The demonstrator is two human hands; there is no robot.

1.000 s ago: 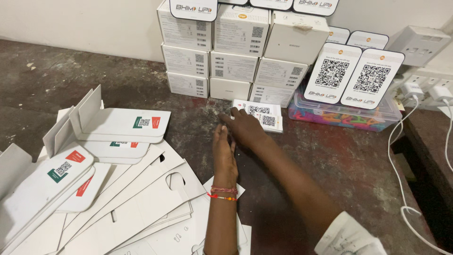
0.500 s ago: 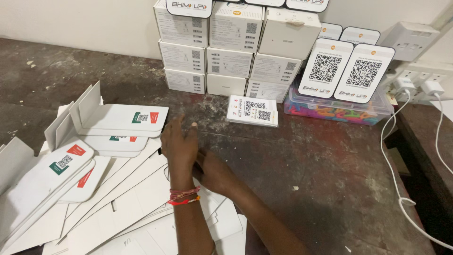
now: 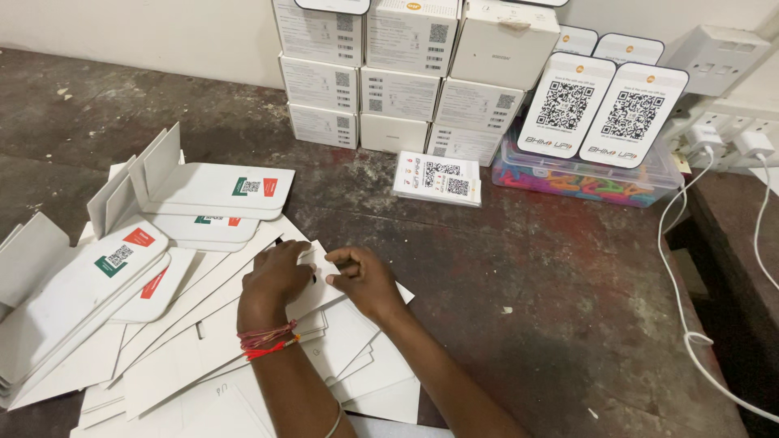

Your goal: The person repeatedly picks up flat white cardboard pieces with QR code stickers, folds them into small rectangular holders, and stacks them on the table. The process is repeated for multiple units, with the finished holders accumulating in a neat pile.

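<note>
Where hands meet, white card beneath

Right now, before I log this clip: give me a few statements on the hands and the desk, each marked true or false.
1. Both hands rest on the flat white card sheets. True.
2. The left hand has a red thread band at the wrist. True.
3. The right hand is lifting a white box off the stack. False: it lies on the sheets, and the stacked white boxes stand untouched by the wall.
4. The clear plastic tub is empty. False: it holds colourful pieces.
5. White cables run along the right side. True.
</note>
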